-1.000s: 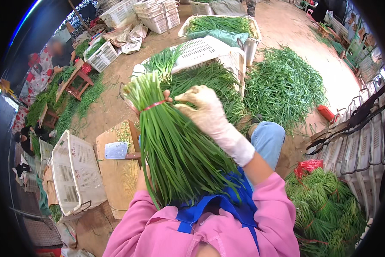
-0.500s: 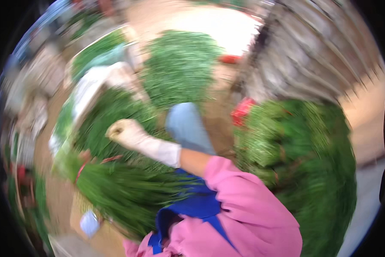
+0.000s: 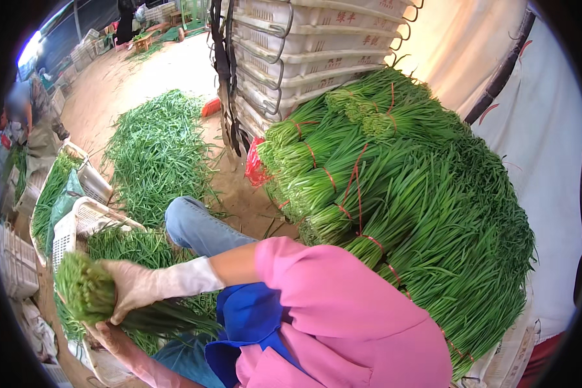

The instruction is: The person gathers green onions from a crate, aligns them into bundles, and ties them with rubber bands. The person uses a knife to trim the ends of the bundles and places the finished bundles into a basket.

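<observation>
A thick bunch of garlic chives (image 3: 84,284), pale cut ends toward the far left, is held over a white crate on my left. My right hand (image 3: 134,284), in a whitish glove, reaches across and wraps round the bunch from its right side. Beneath the same bunch is my left hand (image 3: 115,341), its fingers closed against the underside and partly hidden by the stems. The long green leaves trail back toward my lap. Loose chives (image 3: 132,246) fill the white crate (image 3: 64,239) under my hands.
A large pile of banded chive bunches (image 3: 407,187) rises on my right. Behind it stands a stack of white crates (image 3: 310,52). Loose chives (image 3: 158,155) cover the floor ahead, beside a red object (image 3: 210,107). Another person (image 3: 22,110) is at the far left.
My view has swung to the right. My right hand, with its fingers curled and apart from the bunch before, now grips it. The bunch's cut ends have come forward over the crate.
</observation>
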`<control>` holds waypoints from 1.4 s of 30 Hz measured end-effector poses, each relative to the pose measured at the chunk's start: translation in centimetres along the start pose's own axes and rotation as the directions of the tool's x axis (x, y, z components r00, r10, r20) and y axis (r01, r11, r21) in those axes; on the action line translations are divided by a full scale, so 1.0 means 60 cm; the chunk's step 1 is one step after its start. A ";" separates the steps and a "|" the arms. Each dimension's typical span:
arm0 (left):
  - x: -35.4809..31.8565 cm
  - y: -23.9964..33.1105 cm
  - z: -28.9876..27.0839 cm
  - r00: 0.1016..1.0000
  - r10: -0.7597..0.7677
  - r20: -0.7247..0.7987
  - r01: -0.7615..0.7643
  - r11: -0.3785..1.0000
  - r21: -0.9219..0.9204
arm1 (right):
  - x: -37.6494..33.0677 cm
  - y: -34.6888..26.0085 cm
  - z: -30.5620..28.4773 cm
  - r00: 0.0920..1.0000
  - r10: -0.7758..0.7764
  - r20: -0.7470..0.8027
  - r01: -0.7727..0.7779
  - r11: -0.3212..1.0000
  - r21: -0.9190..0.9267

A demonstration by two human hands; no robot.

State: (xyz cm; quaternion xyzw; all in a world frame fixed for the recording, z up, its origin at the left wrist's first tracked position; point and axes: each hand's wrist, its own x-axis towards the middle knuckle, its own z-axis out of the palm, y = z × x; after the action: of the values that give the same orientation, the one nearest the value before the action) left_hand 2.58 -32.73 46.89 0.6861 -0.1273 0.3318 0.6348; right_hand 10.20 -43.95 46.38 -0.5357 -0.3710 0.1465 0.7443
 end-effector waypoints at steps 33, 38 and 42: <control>-0.263 -0.422 -0.280 0.584 -0.772 -0.253 0.812 0.550 0.195 | -0.763 -0.376 -0.650 0.338 -0.190 -0.922 -0.741 -0.658 -0.136; -0.282 -0.437 -0.300 0.512 -0.828 -0.227 0.858 0.484 0.172 | -0.736 -0.424 -0.629 0.224 -0.058 -0.973 -0.699 -0.705 -0.119; -0.298 -0.435 -0.316 0.449 -0.869 -0.210 0.892 0.423 0.156 | -0.712 -0.453 -0.670 0.280 -0.388 -0.878 -0.927 -0.347 -0.142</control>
State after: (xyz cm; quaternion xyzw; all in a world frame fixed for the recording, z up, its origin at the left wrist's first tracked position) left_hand -0.79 -14.78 14.83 0.7062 0.3230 -0.0035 0.6300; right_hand 4.74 -108.34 48.04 -0.9337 0.3144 -0.1706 -0.0182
